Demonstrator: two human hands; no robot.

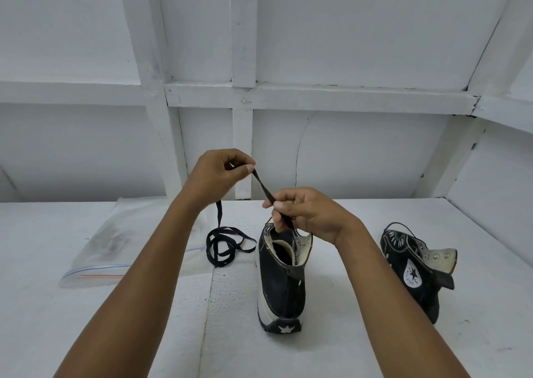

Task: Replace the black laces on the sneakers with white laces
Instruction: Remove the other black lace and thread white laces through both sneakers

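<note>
Two pinches on one black lace (264,188): my left hand (219,173) holds it at 11 o'clock of the near sneaker (281,279), my right hand (305,213) just above its collar; second sneaker (415,268) at 3 o'clock.

L forearm (138,262) is seen bare, running from the frame's 7 o'clock corner up toward 1 o'clock. L hand (222,173) is held raised, back turned to the camera, fingers curled. A black lace (263,187) is pinched btwn L thumb & index at the hand's 3 o'clock side. R forearm (383,285), also bare, is seen running from 5 o'clock toward 11 o'clock, wrist bent slightly. R hand (311,213) is held lower, at approx. 4 o'clock of the L hand, near but apart. The same lace is pinched btwn R thumb & index at the hand's 9 o'clock edge, w/ the other fingers curled round the strand below.
</note>
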